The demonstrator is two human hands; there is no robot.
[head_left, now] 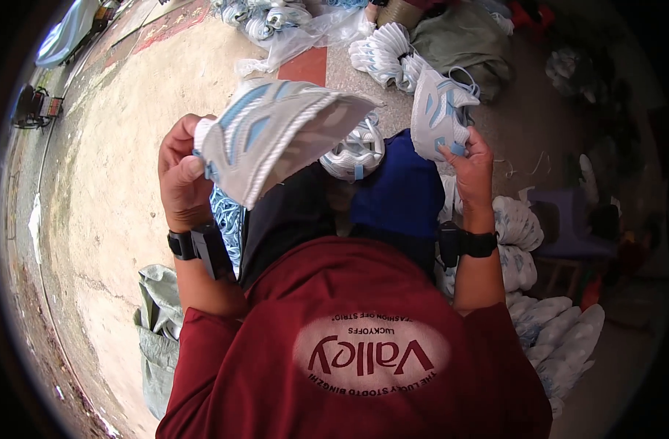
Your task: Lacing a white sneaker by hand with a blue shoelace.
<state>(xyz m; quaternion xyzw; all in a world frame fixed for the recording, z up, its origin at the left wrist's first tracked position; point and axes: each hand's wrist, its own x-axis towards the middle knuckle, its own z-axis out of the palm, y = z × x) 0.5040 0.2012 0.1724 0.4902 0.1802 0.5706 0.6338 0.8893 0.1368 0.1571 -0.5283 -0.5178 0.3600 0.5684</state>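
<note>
My left hand pinches one end of a white, grey and light blue shoe upper, raised and tilted so its open underside shows. On the other side, my right hand grips a second shoe upper of the same colours by its edge; a loop of white lace stands out at its top. Between the two, a third shoe upper with white laces rests by my knees. A blue cloth covers my right thigh. Beside my left leg hangs a bunch of light blue laces.
Bundled shoe uppers lie ahead, near clear plastic and a dark green sack. More stacks of uppers lie at my right, by a purple stool. A grey-green sack is at my left.
</note>
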